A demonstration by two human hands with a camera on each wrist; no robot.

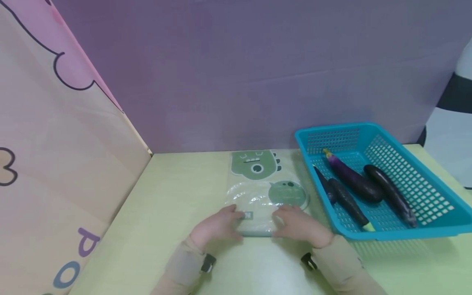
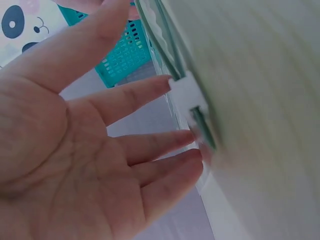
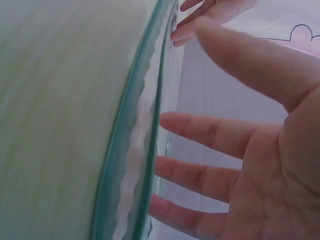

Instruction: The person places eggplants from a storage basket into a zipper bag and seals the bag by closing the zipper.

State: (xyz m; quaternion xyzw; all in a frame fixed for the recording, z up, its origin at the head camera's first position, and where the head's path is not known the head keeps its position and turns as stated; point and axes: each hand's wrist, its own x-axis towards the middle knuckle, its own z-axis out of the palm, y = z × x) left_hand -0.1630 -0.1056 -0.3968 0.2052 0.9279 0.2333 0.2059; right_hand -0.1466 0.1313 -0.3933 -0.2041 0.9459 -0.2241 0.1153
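Observation:
A clear plastic zip bag [image 1: 254,190] printed with green cartoon creatures lies flat on the table, its zip edge toward me. My left hand [image 1: 220,223] is at the near left corner, fingers extended and fingertips on the bag. In the left wrist view a white zip slider [image 2: 188,93] sits on the green zip track [image 2: 160,42], right at the index fingertip. My right hand [image 1: 301,226] is at the near right side, its spread fingertips touching the bag. The right wrist view shows the zip edge [image 3: 150,100] as two green strips slightly apart.
To the right, a blue perforated basket [image 1: 333,130] holds several eggplants [image 1: 355,180], close beside the bag. A purple-grey backdrop [image 1: 236,73] rises behind the pale table [image 1: 177,192]. On the left stands a printed panel [image 1: 66,147].

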